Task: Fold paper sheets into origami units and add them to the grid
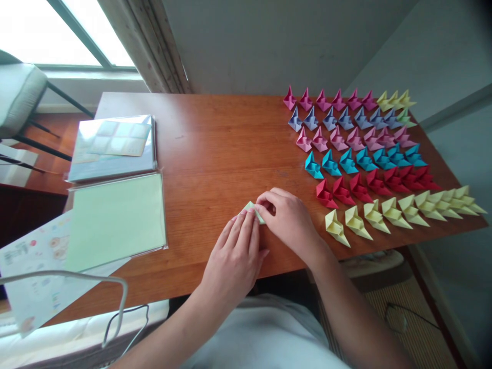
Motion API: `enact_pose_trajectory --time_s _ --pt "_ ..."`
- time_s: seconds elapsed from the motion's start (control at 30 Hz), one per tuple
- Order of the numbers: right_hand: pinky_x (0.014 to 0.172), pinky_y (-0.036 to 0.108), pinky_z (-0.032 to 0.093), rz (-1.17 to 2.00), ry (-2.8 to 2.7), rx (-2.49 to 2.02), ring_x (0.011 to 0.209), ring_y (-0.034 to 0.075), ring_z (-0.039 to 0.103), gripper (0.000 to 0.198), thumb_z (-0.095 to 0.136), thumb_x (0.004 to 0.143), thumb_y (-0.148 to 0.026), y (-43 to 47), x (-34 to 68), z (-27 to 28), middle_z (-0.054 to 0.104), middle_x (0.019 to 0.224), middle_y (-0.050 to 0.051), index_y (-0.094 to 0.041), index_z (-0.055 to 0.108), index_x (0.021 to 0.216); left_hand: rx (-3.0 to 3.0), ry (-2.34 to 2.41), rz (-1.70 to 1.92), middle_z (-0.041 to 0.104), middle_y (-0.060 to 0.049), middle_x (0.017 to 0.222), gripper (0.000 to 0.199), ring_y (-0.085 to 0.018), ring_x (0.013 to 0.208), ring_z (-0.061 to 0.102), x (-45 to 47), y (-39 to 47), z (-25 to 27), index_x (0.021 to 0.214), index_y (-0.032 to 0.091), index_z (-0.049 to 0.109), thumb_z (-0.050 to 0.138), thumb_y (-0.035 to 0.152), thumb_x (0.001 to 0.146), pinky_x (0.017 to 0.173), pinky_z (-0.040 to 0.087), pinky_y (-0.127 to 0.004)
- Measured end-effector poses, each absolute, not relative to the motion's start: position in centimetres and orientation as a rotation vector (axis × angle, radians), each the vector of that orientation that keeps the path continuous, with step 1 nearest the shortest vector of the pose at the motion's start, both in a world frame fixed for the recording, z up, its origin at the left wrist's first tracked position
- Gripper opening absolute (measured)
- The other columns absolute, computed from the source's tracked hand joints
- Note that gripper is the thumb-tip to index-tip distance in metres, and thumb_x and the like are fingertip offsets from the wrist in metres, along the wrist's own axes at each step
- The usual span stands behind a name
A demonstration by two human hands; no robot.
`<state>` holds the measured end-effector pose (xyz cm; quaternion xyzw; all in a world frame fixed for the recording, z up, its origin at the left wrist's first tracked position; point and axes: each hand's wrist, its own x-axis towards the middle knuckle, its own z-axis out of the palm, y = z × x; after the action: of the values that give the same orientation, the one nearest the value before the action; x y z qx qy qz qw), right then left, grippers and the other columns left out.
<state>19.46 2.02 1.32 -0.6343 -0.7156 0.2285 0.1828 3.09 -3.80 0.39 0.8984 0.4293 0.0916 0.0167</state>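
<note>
A small piece of light green folded paper lies on the wooden table in front of me, its lower part covered by my fingers. My left hand rests over it with fingers stretched out and pressing it flat against the wood. At the paper's right edge, my right hand is closed, thumb and forefinger pinched on that edge. To the right of my hands stand rows of folded paper boats; nearest are a yellow boat and a red boat.
Blue boats, pink boats and purple boats stand farther back. On the left lie a pack of green paper, another wrapped pack and a printed sheet. A white cable crosses the table's near left corner.
</note>
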Motion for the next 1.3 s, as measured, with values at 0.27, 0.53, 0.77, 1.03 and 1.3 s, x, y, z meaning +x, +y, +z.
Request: enact_pose_trajectory --time_s 0.27,0.53,0.77,1.03,1.3 --pt "0.064 0.026 0.036 0.754 -2.058 -1.803 0.072 0.013 0.058 0.01 0.07 0.086 -0.023 4.2 19.4 1.6 0.067 0.08 -0.002 -0.022 0.066 0.077 2.809 1.345 0.242 0.043 -0.022 0.155 0.06 -0.033 0.144 0.043 3.1 -3.9 0.2 0.144 -0.003 0.048 0.046 0.037 0.099 0.119 0.037 -0.044" --pt "0.065 0.025 0.035 0.766 -2.108 -1.707 0.073 0.012 0.058 0.004 0.07 0.087 -0.022 4.5 19.7 1.3 0.066 0.081 -0.004 -0.023 0.068 0.084 2.748 1.356 0.218 0.039 -0.024 0.157 0.07 -0.034 0.147 0.038 3.2 -4.2 0.0 0.147 -0.005 0.042 0.043 0.046 0.1 0.122 0.033 -0.045" --pt "0.071 0.025 0.039 0.751 -2.08 -1.657 0.079 0.013 0.062 0.008 0.068 0.09 -0.022 4.1 19.7 0.8 0.068 0.086 -0.002 -0.024 0.071 0.083 2.749 1.378 0.24 0.04 -0.025 0.156 0.064 -0.034 0.147 0.038 3.3 -4.5 0.3 0.147 -0.005 0.043 0.045 0.039 0.1 0.122 0.031 -0.045" --pt "0.073 0.026 0.041 0.753 -2.061 -1.668 0.079 0.014 0.063 0.01 0.066 0.091 -0.023 3.9 19.7 0.7 0.068 0.085 -0.002 -0.025 0.072 0.083 2.727 1.421 0.218 0.039 -0.024 0.157 0.066 -0.035 0.147 0.037 4.7 -6.3 0.5 0.149 -0.003 0.04 0.043 0.042 0.1 0.122 0.03 -0.046" --pt "0.074 0.026 0.042 0.752 -2.055 -1.667 0.081 0.015 0.063 0.012 0.064 0.092 -0.024 3.8 19.7 0.8 0.068 0.086 -0.001 -0.025 0.073 0.085 2.701 1.451 0.219 0.038 -0.024 0.158 0.071 -0.035 0.147 0.037 4.7 -6.0 0.1 0.15 -0.004 0.038 0.041 0.047 0.1 0.122 0.029 -0.046"
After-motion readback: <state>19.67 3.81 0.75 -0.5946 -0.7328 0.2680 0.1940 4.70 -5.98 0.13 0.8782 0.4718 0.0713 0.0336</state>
